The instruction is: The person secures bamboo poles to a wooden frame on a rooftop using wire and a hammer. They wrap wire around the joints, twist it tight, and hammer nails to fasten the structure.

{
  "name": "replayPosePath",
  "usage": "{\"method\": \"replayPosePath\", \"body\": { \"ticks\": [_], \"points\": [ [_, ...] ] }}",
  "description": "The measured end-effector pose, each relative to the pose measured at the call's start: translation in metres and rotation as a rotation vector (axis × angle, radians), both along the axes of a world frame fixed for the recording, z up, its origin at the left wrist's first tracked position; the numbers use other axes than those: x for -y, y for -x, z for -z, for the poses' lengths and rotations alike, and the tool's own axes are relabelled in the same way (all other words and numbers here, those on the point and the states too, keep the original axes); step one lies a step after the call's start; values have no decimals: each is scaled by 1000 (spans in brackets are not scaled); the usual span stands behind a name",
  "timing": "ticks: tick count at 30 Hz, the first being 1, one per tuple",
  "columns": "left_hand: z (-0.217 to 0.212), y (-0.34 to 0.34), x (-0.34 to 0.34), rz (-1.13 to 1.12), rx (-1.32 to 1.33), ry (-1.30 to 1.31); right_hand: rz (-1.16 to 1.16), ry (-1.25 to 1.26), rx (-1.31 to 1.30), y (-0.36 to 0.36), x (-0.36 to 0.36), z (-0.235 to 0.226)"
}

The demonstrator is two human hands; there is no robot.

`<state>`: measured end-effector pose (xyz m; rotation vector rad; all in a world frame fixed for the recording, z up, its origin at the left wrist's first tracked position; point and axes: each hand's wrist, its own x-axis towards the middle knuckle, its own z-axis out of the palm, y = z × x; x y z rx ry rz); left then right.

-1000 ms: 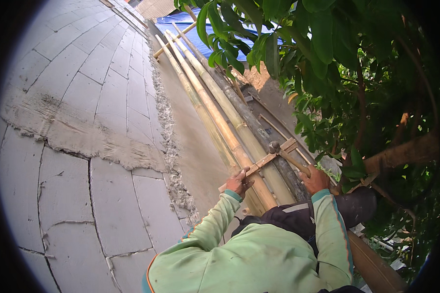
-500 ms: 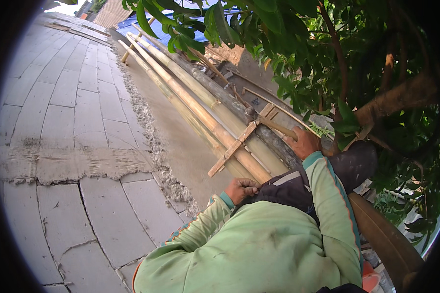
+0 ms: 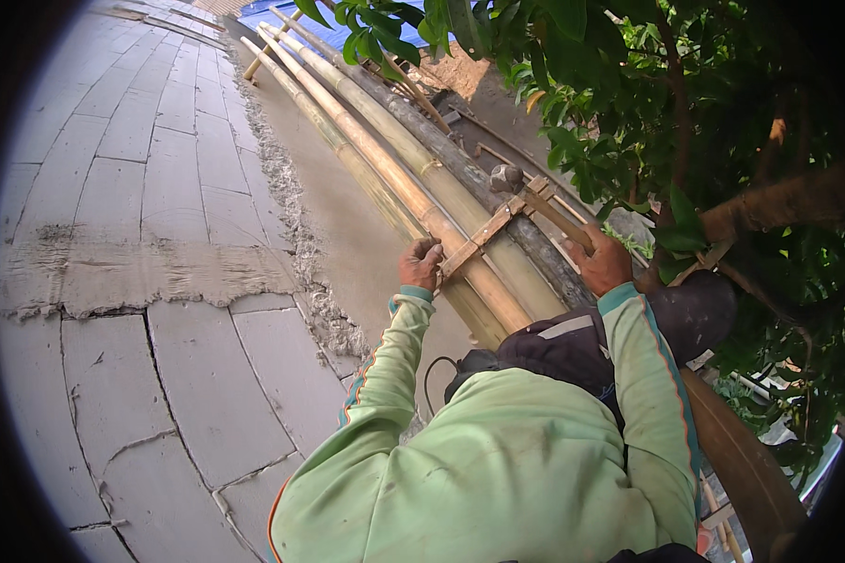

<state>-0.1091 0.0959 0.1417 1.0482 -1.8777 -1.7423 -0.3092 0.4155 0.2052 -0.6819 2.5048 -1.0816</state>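
My right hand [image 3: 606,263] is wrapped round the wooden handle of a hammer [image 3: 561,223]. Its dark head [image 3: 507,178] is over the far end of a short wooden crosspiece [image 3: 493,228]. This crosspiece lies across several long bamboo poles [image 3: 413,200] and beside a dark, weathered pole [image 3: 556,265]. At the crosspiece's near left end, my left hand [image 3: 421,264] is closed, thumb against curled fingers. Whatever those fingers pinch is too small or hidden to make out.
A grey block wall [image 3: 216,375] with a rough mortar edge [image 3: 314,300] runs along my left. Leafy branches [image 3: 620,103] overhang the right. A brown curved beam [image 3: 737,450] passes by my right side, and blue sheeting [image 3: 413,33] shows at the far end.
My left hand has moved from my lap forward and left to the crosspiece's end. The hammer, still in my right hand, has shifted slightly, its head now showing more clearly. The view has tilted a little.
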Motion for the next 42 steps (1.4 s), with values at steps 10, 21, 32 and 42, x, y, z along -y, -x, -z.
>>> {"method": "replayPosePath", "body": {
  "ticks": [10, 21, 32, 42],
  "points": [
    [50, 9, 7, 67, 23, 109, -183, 278, -185, -20, 27, -24],
    [51, -3, -15, 104, 65, 321, -459, -205, -77, -55, 59, -67],
    [33, 5, -22, 79, 102, 365, -353, -21, -124, -61, 63, -79],
    [35, 1, -22, 74, 103, 499, -370, -65, -148, -47, 63, -120]
  ]
}}
